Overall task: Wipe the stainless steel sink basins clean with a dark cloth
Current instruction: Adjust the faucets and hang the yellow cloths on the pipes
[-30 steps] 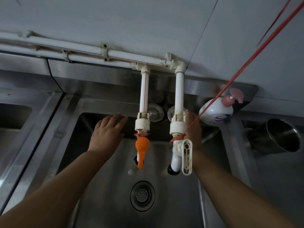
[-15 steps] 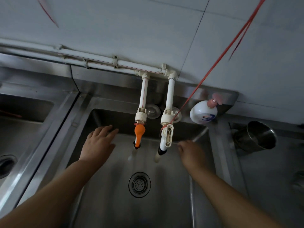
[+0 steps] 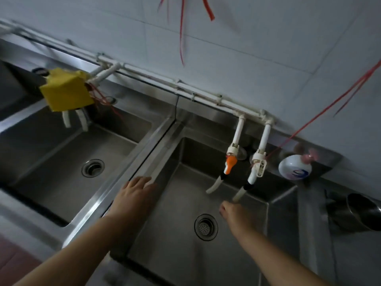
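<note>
Left basin (image 3: 51,162), drain in its floor, yellow cover (image 3: 66,91) on the taps above it. Left hand (image 3: 134,195) flat, fingers spread, grip open, on the divider rim (image 3: 144,162). Right basin (image 3: 185,254) with drain (image 3: 206,227). Right hand (image 3: 237,215) inside it under the taps, grip unclear. Cloth not visible. Soap bottle (image 3: 294,168), steel pot (image 3: 358,213) far right.

2 steel basins (image 3: 179,205) (dim), left hand (image 3: 134,195) flat on divider (image 3: 132,176).
</note>
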Tool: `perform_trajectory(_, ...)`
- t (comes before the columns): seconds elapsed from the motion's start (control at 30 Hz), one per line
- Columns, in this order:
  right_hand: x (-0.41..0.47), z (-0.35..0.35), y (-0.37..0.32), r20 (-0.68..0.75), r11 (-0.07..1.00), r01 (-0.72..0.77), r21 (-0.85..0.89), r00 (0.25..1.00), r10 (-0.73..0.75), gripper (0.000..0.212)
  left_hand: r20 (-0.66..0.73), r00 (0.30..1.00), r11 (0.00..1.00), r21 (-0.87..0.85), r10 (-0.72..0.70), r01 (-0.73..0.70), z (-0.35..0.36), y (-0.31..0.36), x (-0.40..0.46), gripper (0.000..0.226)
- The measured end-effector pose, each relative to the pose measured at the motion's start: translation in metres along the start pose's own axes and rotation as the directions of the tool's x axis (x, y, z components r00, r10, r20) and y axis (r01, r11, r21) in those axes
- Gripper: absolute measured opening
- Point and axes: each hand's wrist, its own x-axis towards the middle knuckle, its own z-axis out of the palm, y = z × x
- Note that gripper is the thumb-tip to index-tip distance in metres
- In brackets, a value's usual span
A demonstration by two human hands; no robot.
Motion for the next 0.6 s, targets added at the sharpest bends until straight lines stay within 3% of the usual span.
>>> perform_trajectory(0.1, -0.009, -0.004, -0.049, -0.036, 0.996, 0.076, -0.037, 0.996, -0.078, 0.018, 0.012, 0.998, 0.998, 0.017, -0.066, 0.066, -0.013, -0.041, -0.036, 0.055)
perform_trajectory(0.47, -0.04, -0.018, -0.293, -0.131, 0.915, 0.316, -0.251, 0.925, -0.356, 0.023, -0.141, 0.951, 0.959, 0.033, -0.275, 0.283, -0.094, -0.224, -0.202, 0.053)
perform_trajectory(0.6, -0.047, -0.013, -0.373, -0.132, 0.901, 0.341, -0.268, 0.913, -0.385, 0.024, -0.146, 0.935, 0.944, 0.017, -0.324, 0.33, -0.117, -0.285, -0.257, 0.051)
